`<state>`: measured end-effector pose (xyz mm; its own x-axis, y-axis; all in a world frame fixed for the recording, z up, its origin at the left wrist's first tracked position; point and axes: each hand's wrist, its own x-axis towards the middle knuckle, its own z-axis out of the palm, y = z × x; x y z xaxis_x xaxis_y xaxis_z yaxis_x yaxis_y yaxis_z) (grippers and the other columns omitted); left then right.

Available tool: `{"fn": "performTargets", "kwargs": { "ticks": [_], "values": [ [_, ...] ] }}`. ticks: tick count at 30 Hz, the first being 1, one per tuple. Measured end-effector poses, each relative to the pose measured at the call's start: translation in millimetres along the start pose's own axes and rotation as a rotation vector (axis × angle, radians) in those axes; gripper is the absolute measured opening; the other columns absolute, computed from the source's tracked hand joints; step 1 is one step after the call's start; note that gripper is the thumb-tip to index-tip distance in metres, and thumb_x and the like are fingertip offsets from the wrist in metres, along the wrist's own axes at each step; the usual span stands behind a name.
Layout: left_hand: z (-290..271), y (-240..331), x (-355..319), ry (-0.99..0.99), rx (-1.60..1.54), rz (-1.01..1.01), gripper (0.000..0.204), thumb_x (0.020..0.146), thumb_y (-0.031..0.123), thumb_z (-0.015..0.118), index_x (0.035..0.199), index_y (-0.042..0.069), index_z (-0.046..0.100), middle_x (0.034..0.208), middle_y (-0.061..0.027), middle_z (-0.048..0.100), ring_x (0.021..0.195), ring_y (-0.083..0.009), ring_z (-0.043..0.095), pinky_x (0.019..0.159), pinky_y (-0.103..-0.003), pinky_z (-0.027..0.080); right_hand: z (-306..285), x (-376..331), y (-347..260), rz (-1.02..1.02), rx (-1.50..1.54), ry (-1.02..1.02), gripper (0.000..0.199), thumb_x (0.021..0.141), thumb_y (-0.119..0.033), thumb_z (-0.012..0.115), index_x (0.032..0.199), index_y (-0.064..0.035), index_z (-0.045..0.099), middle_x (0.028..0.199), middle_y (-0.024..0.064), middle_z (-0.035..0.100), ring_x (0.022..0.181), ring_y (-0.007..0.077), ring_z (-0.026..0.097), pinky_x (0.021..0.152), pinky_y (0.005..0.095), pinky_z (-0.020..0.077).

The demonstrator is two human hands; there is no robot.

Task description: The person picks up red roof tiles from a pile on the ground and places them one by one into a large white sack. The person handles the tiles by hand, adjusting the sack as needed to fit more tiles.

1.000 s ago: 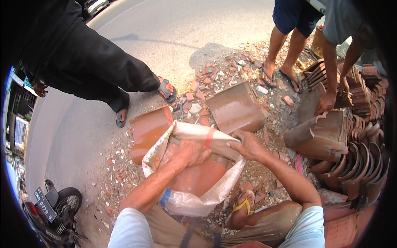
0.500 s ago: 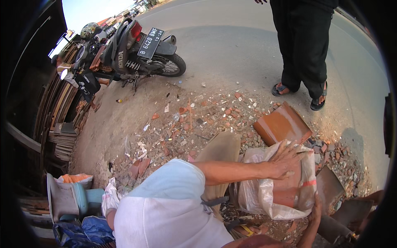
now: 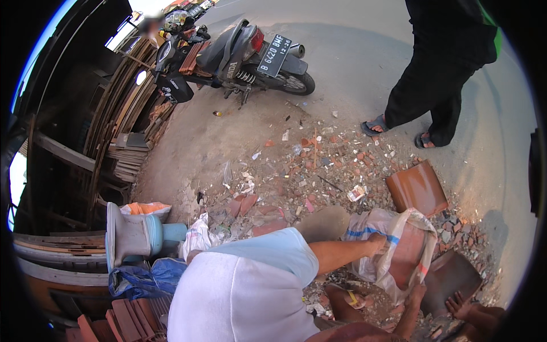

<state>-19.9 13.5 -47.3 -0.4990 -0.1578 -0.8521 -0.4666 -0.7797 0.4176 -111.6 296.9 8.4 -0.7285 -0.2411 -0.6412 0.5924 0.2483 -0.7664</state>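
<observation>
A white woven sack (image 3: 373,228) with a blue stripe stands open on the rubble at the lower right, with red-brown roof tiles (image 3: 407,253) inside. My left hand (image 3: 377,242) reaches across from my light blue sleeve and grips the sack's near rim. Coming up from the lower edge, my right hand (image 3: 417,293) holds the sack's lower side. A loose red-brown tile (image 3: 417,188) lies just behind the sack, and a darker tile (image 3: 453,276) lies to its right.
A person in black trousers and sandals (image 3: 433,91) stands at the upper right. A parked motorcycle (image 3: 239,54) is at the top. Stacked boards and tiles (image 3: 122,125) line the left. A blue-white pedestal (image 3: 137,236) and blue bag (image 3: 142,276) sit lower left. Broken shards (image 3: 307,165) cover the ground.
The view has swung far to the left, bringing the motorcycle and stacked boards into sight. Both hands have stayed on the sack, which now sits at the lower right.
</observation>
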Motion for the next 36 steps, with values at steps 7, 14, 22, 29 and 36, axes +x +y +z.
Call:
{"fn": "performTargets", "kwargs": {
  "ticks": [7, 14, 22, 29, 36],
  "values": [
    [78.1, 31.5, -90.8, 0.278, 1.186, 0.082, 0.135, 0.073, 0.066, 0.083, 0.166, 0.004, 0.007, 0.169, -0.0276, 0.019, 0.153, -0.0476, 0.026, 0.128, -0.048, 0.025, 28.8, -108.8, -52.5, -0.060, -0.002, 0.197, 0.054, 0.103, -0.040, 0.065, 0.135, 0.0031, 0.063, 0.116, 0.0099, 0.068, 0.101, 0.0169, 0.062, 0.084, 0.0332, 0.0521],
    [27.8, 42.2, -100.0, 0.853, 1.037, 0.116, 0.115, 0.071, 0.042, 0.094, 0.158, 0.008, 0.027, 0.155, -0.0244, 0.040, 0.145, -0.0427, 0.039, 0.120, -0.051, 0.035, 62.3, -133.9, -90.0, -0.069, -0.161, 0.339, 0.054, 0.101, -0.040, 0.066, 0.130, 0.0054, 0.067, 0.094, 0.0123, 0.070, 0.085, 0.0201, 0.061, 0.081, 0.0387, 0.0507],
    [3.6, 49.7, -52.5, 0.254, 1.031, 0.205, 0.091, 0.081, 0.043, 0.088, 0.149, -0.003, 0.049, 0.140, -0.0198, 0.062, 0.124, -0.0299, 0.062, 0.105, -0.038, 0.050, 34.7, -90.6, -39.5, 0.063, -0.269, 0.374, 0.056, 0.100, -0.044, 0.065, 0.124, 0.0065, 0.067, 0.097, 0.0206, 0.071, 0.094, 0.0307, 0.065, 0.091, 0.0430, 0.0499],
    [73.3, 27.2, -65.8, 0.433, 0.646, 0.117, 0.059, 0.095, 0.033, 0.068, 0.140, -0.003, 0.055, 0.133, -0.0201, 0.063, 0.116, -0.0298, 0.064, 0.094, -0.043, 0.054, 8.1, -71.9, -47.6, 0.072, -0.403, 0.213, 0.052, 0.098, -0.033, 0.061, 0.131, 0.0074, 0.064, 0.114, 0.0289, 0.071, 0.111, 0.0384, 0.067, 0.098, 0.0459, 0.0480],
    [5.7, 78.4, -136.8, 0.177, 0.352, -0.008, 0.060, 0.104, 0.045, 0.059, 0.142, -0.002, 0.054, 0.134, -0.0148, 0.061, 0.117, -0.0256, 0.062, 0.097, -0.038, 0.052, 0.3, -45.7, -37.7, 0.049, -0.407, 0.384, 0.044, 0.098, -0.025, 0.057, 0.126, 0.0086, 0.061, 0.115, 0.0325, 0.068, 0.111, 0.0443, 0.065, 0.095, 0.0510, 0.0474]
  ]
}}
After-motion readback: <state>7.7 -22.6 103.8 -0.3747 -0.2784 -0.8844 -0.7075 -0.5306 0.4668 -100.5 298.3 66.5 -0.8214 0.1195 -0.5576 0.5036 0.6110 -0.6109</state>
